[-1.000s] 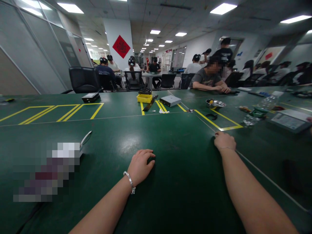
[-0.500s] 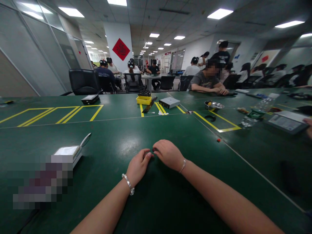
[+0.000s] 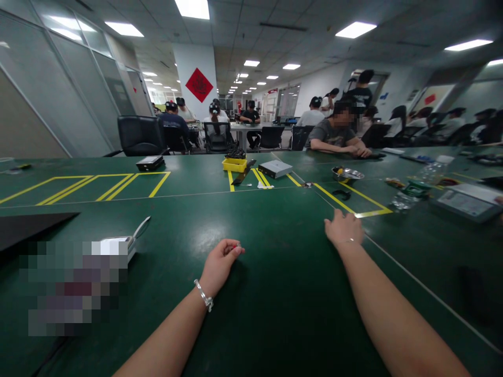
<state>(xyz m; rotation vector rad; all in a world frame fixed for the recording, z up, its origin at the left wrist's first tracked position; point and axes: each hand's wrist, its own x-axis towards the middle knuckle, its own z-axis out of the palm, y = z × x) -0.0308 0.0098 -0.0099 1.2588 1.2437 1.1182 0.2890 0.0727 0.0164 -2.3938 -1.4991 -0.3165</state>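
Observation:
My left hand [image 3: 220, 263] rests on the green table [image 3: 275, 272] at the centre, a silver bracelet on its wrist. Its thumb and fingers are pinched together on a small red piece [image 3: 235, 245] that shows only as a speck at the fingertips. My right hand [image 3: 343, 229] lies palm down farther right, stretched out beside the near corner of a yellow tape rectangle [image 3: 356, 214]. Its fingers point away from me, so what lies under them is hidden.
A white flat device [image 3: 118, 245] and a dark panel [image 3: 31, 225] lie left. Beyond are a yellow tray [image 3: 234, 165], grey box [image 3: 275, 168], black box [image 3: 150, 163], metal bowl [image 3: 348, 174] and plastic bottle [image 3: 408, 195]. A seated person [image 3: 334, 135] faces me; others sit behind.
Half a second ago both hands met at the table's centre. My right hand has since swung back out to the right, over the spot where a small red piece lay. My left hand stays pinched.

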